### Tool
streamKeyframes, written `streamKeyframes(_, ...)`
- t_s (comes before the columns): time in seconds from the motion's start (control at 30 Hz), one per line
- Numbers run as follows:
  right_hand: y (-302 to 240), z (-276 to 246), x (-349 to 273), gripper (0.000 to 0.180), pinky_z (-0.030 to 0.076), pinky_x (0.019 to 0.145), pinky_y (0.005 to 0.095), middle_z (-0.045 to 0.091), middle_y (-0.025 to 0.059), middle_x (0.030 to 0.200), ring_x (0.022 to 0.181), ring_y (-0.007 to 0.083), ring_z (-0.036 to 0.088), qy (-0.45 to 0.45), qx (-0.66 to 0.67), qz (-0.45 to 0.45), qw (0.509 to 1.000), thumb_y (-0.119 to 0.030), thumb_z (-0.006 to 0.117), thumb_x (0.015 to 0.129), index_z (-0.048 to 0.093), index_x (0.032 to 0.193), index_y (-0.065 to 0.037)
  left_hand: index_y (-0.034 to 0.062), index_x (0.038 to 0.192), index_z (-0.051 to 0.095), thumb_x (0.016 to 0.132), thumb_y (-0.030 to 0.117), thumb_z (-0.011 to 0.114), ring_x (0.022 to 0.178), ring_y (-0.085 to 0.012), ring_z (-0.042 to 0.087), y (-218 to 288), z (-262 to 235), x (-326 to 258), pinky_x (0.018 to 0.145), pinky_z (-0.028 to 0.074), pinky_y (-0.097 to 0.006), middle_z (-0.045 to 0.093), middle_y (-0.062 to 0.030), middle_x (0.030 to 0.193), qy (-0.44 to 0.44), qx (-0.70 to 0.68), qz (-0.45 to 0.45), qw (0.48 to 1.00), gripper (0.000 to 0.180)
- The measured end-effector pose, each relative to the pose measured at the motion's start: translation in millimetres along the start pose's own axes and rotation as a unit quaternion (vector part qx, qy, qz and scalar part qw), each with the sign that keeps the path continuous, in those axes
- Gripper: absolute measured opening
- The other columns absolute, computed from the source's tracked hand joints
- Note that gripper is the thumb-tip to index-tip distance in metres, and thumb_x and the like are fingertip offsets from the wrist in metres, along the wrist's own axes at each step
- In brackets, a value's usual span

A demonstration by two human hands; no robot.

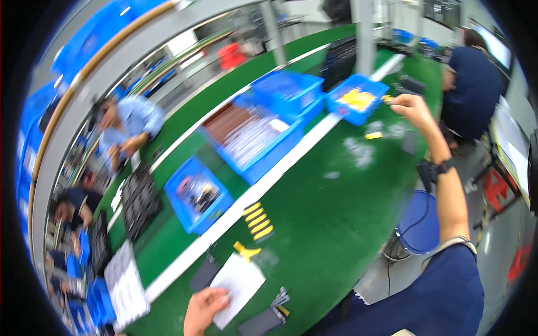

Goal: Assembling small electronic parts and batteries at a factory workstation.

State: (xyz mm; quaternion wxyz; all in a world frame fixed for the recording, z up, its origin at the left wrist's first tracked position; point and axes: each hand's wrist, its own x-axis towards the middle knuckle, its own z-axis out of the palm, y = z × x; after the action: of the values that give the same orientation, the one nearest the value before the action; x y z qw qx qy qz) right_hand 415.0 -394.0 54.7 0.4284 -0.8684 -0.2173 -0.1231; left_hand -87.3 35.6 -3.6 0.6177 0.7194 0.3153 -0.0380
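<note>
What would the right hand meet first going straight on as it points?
Probably the small yellow piece just by the right hand, unless already held; beyond it, the blue bin of yellow pieces. Depth is unclear.

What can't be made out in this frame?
All head view:
- Right hand: blur hides whether it grips the small yellow piece at its fingers.
- Left hand: wrist cut off by the lower edge.
- White sheet: blur hides any markings.
- Mixed parts in a blue bin: too small and blurred to identify.
</note>
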Motion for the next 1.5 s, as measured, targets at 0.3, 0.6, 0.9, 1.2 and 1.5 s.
streamKeyframes(0.3,-169,138,-72,0.016,0.05,0.067,0.0315,0.067,0.0108,0.078,0.075,0.02,0.065,-0.319,0.085,-0.193,0.924,-0.012,0.069,0.076,0.066,0.084,0.002,-0.0012,0.099,0.065,0.082,0.015,0.069,0.071,-0.0037,0.055,23,7,16,0.066,0.045,-0.019,0.064,0.0011,0.082,0.008,0.042,0.037,0.998,0.024)
streamKeyframes(0.6,-224,270,-113,0.041,0.047,0.084,0.0421,0.056,0.0158,0.112,0.102,0.0326,0.057,-0.352,-0.201,-0.155,0.901,-0.028,0.073,0.073,0.06,0.104,-0.004,-0.0011,0.103,0.064,0.083,0.017,0.068,0.07,-0.0039,0.054,32,32,51,0.064,0.045,-0.019,0.062,0.0001,0.082,-0.089,0.003,0.093,0.992,0.027)
streamKeyframes(0.9,-189,280,-106,0.032,0.049,0.076,0.0397,0.066,0.0145,0.09,0.09,0.0308,0.063,-0.235,-0.057,-0.024,0.97,-0.021,0.077,0.067,0.062,0.091,-0.007,0.0021,0.104,0.063,0.085,0.02,0.065,0.065,-0.0052,0.058,18,28,61,0.057,0.044,-0.019,0.063,-0.0005,0.079,-0.092,-0.036,0.107,0.989,0.026)
streamKeyframes(1.2,-193,259,-107,0.019,0.047,0.078,0.0413,0.065,0.0184,0.09,0.088,0.035,0.062,-0.223,-0.02,-0.055,0.973,-0.016,0.057,0.085,0.066,0.096,-0.004,0.0013,0.103,0.064,0.085,0.021,0.064,0.066,-0.0067,0.059,20,31,56,0.062,0.047,-0.022,0.064,-0.0018,0.078,-0.071,-0.024,0.124,0.989,0.027)
streamKeyframes(1.5,-183,242,-105,0.015,0.05,0.07,0.039,0.066,0.0167,0.081,0.071,0.0325,0.063,-0.127,-0.034,-0.11,0.985,-0.011,0.062,0.08,0.067,0.09,-0.003,-0.0007,0.104,0.063,0.083,0.016,0.065,0.071,-0.0058,0.057,72,51,62,0.068,0.047,-0.023,0.066,-0.0027,0.084,-0.044,0.109,0.2,0.973,0.027)
